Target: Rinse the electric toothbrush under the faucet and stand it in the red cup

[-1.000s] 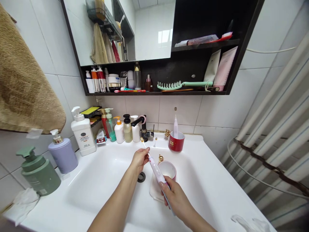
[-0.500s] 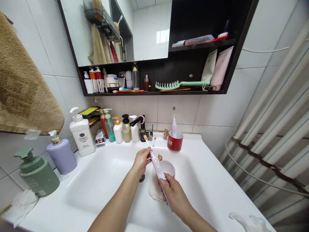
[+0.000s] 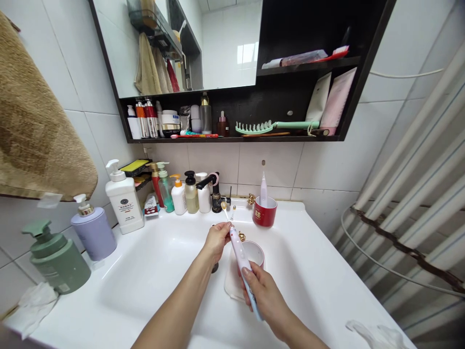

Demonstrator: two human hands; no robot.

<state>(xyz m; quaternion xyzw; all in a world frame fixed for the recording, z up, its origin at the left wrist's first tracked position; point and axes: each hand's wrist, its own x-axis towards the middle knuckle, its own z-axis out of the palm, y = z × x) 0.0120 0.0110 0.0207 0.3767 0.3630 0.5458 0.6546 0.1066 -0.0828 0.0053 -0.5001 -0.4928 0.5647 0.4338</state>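
Observation:
Over the sink, an electric toothbrush (image 3: 239, 251) with a pale pink and blue handle points up and away from me. My right hand (image 3: 258, 287) is closed round the lower part of its handle. At the neck, where the brush head (image 3: 224, 207) meets the handle, my left hand (image 3: 218, 237) pinches with thumb and fingers. Just behind the handle, a red and white cup (image 3: 254, 252) stands in the sink (image 3: 152, 291), partly hidden by the toothbrush and my right hand. Beneath it lies a whitish flat piece (image 3: 232, 286).
The black faucet (image 3: 215, 191) is beyond my left hand. A red cup (image 3: 264, 213) with another pale brush handle stands on the back rim. Several pump bottles (image 3: 125, 201) line the left and back. A dark mirror cabinet (image 3: 232, 140) hangs above. Pipes (image 3: 417, 208) run at right.
The toothbrush and my left hand have shifted slightly to the right, and the brush head is turned a little. Both hands keep their hold. The view has moved slightly.

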